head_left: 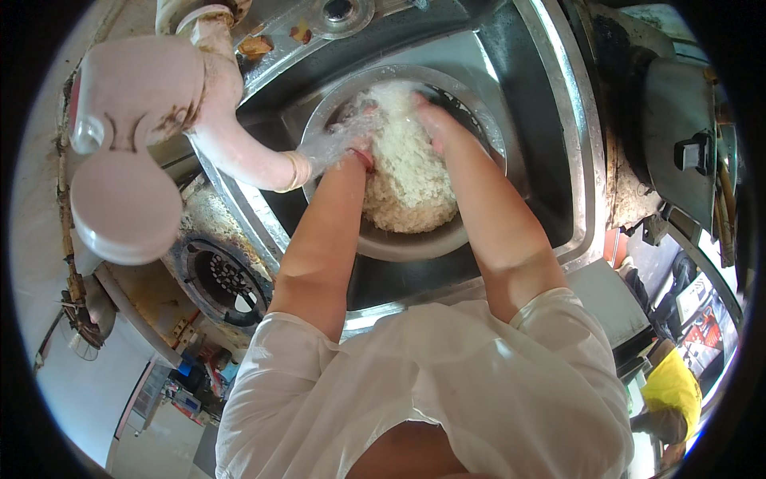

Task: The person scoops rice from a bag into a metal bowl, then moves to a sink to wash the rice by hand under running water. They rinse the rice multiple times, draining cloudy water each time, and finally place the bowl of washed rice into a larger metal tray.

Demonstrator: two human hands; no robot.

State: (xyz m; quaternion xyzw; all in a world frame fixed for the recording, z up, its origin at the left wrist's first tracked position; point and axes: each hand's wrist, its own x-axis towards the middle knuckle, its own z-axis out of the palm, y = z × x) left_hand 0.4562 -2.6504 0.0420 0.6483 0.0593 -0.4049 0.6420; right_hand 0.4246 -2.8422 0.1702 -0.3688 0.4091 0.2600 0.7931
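Note:
A heap of white grains that looks like rice [407, 185] fills much of a round metal basin [407, 248] standing in a stainless steel sink [541, 197]. Clear water [332, 141] streams from a pale faucet [251, 152] across my left hand [362, 143] and onto the far part of the heap. That hand is at the heap's left side, its fingers partly hidden by splashing. On the other side, my right hand [434, 123] touches the heap near the basin's far right rim, thumb apart from the blurred fingers, with nothing held between them.
The faucet's large rounded lever [125, 206] juts in at left. Below it is a grimy round burner [227, 278]. A drain fitting [340, 15] and brown scraps [255, 45] lie beyond the sink. At right stand a lidded metal vessel [679, 149] and, lower, a person in yellow [673, 389].

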